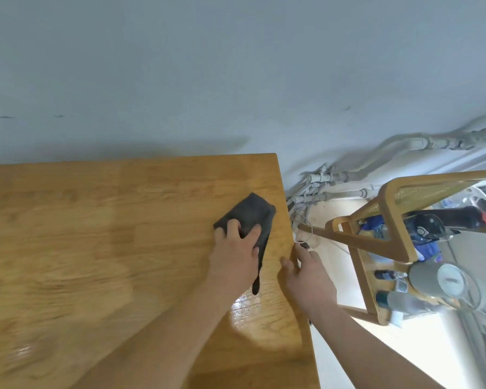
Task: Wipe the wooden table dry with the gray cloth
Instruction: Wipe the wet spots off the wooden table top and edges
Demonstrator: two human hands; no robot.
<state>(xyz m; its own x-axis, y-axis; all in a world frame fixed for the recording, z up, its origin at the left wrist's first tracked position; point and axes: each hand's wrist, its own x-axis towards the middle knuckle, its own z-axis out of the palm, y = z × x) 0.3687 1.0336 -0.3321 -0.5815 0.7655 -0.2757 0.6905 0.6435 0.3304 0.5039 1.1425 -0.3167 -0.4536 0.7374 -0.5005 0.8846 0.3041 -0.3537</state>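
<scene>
The wooden table (pixel 96 234) fills the lower left, its right edge running down the middle of the view. A dark gray cloth (pixel 253 214) lies folded near the table's far right corner. My left hand (pixel 236 256) presses on the cloth's near part, fingers spread over it, and a strip of cloth trails back under the palm. My right hand (pixel 306 273) rests on the table's right edge, thumb on top, holding no cloth. A glossy wet-looking patch (pixel 253 315) shines on the wood just behind my left hand.
A pale wall (pixel 208 80) stands right behind the table. To the right, a wooden chair or rack (pixel 390 209) holds bottles, a gray cup (pixel 424 276) and other items. White pipes (pixel 348 175) run along the floor by the wall.
</scene>
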